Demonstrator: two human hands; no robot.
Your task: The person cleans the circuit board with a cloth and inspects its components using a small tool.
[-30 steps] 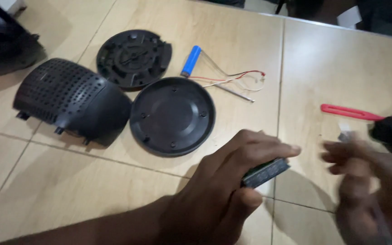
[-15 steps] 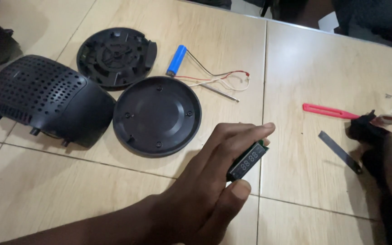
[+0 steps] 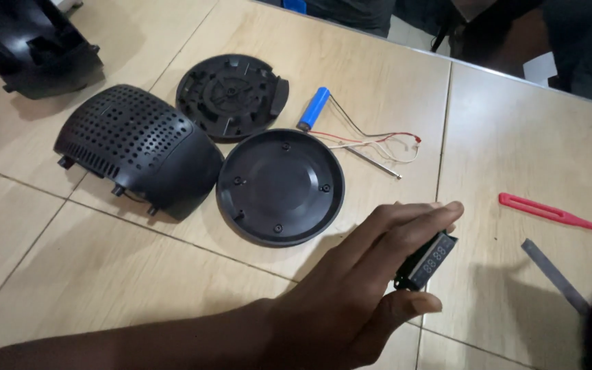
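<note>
Beige tiled table (image 3: 138, 274) carries black plastic parts. Left hand (image 3: 351, 294) pinches a small black display module (image 3: 427, 260) between thumb and fingers, just right of the round black cover (image 3: 280, 186). Right hand is not visible.

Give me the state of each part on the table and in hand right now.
Left hand: gripping the small display module between fingers and thumb.
Display module: held above the table, screen facing up.
Perforated black cover: off, dome side up.
Round black plate: lying flat, hollow side up.
Ribbed black disc: lying flat, separate.
Blue battery cell: loose, wires attached.
Red tool: lying unused.
Grey metal strip: lying flat.
</note>
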